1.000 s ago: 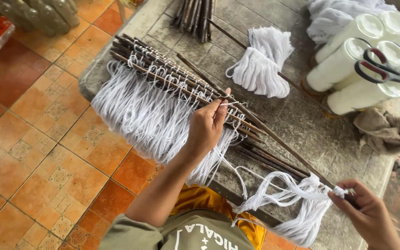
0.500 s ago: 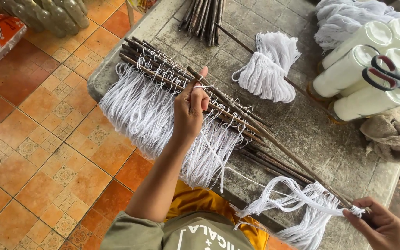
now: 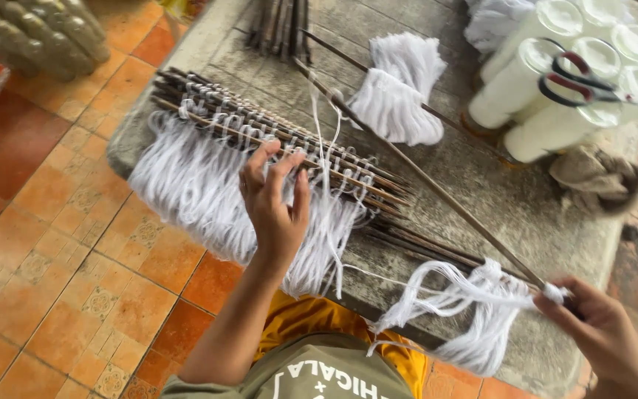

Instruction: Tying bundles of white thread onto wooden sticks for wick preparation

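Observation:
My left hand (image 3: 275,203) hovers with fingers spread over a row of dark sticks (image 3: 215,122) laced with white thread, its fringe (image 3: 186,192) hanging off the slab's edge. Thin white strands run up past its thumb to a long thin stick (image 3: 422,185); I cannot see whether any are pinched. My right hand (image 3: 599,332) grips the near end of that long stick, where a loose bunch of white threads (image 3: 474,310) hangs.
All this lies on a grey stone slab (image 3: 496,214). A white yarn hank (image 3: 400,96) lies mid-slab. White spools (image 3: 533,81) with red-handled scissors (image 3: 577,85) on top stand at the far right, beside a brown rag (image 3: 599,177). More sticks (image 3: 278,26) lie farther back. Orange floor tiles (image 3: 53,258) are at left.
My left hand has lifted off the laced sticks and spread its fingers, with strands now stretched up beside it. My right hand still holds the long stick's end.

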